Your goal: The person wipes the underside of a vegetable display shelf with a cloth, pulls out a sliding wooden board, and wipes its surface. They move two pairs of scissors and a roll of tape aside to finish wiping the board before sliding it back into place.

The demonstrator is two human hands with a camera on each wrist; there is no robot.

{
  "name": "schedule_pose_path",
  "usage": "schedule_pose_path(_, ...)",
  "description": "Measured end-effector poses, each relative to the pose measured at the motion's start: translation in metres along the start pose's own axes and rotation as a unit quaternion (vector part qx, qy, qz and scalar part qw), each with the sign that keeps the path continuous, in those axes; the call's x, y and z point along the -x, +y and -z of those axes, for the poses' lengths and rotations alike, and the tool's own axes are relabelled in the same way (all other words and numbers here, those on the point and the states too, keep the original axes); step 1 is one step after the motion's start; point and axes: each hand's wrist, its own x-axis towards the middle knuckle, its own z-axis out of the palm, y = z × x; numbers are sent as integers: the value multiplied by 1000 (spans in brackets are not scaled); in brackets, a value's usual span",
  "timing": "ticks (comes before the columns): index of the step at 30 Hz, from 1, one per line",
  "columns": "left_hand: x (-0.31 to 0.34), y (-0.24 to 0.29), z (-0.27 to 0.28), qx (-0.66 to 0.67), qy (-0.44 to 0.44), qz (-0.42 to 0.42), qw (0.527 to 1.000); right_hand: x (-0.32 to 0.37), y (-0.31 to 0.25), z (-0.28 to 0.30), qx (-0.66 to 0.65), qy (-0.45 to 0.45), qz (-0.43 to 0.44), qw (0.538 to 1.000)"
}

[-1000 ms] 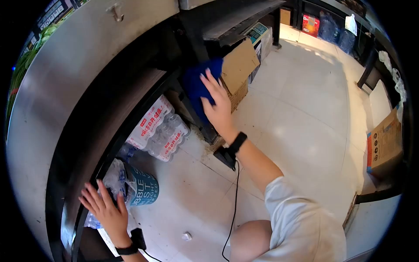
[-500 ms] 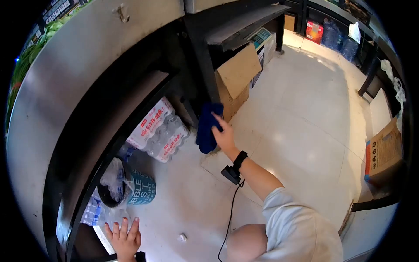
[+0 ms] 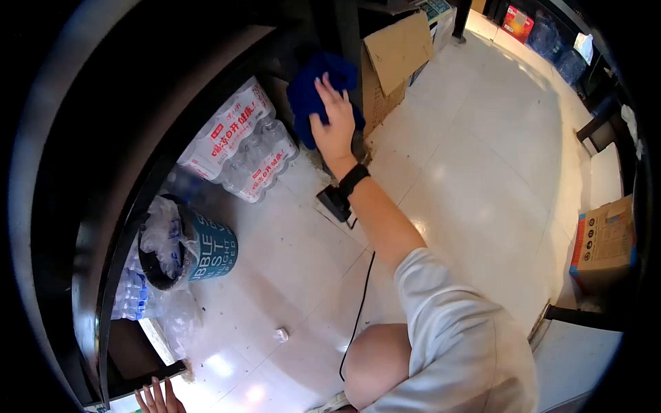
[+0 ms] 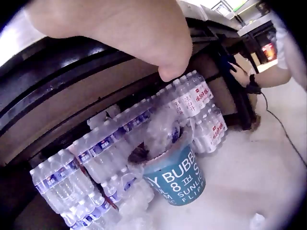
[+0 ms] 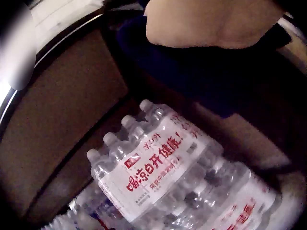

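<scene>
Lying against the dark post (image 3: 337, 31), the blue cloth (image 3: 303, 96) sits under the right hand (image 3: 336, 127), whose fingers stretch across it slightly parted, with a cardboard box (image 3: 399, 51) just beside and red-lettered bottle packs (image 3: 237, 148) near its other side. Farther out, a teal bucket (image 3: 215, 251) holding crumpled plastic (image 3: 162, 237) stands on the tiled floor (image 3: 468, 179), and the left hand (image 3: 160, 400) shows at the head view's lower edge, fingers straight and a little spread.
</scene>
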Motion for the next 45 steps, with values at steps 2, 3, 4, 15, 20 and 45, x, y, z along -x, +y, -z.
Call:
schedule_pose_path(2,21,5,-9,9,-54,31,998,38,11,-8,-1,22,-48,999)
schedule_pose_path(3,24,6,-9,14,-79,36,996,58,14,-11,-6,37,-100,994)
schedule_pose_path(4,27,7,-10,16,-93,35,995,77,13,-17,-12,55,-151,987)
schedule_pose_path(15,6,4,10,21,-74,26,997,166,-41,-41,-510,186,-658,523)
schedule_pose_path(20,-2,10,13,45,-54,39,997,153,-38,-7,-494,251,-679,481)
schedule_pose_path(45,-27,14,27,73,-104,30,991,186,33,-55,-283,183,-737,586)
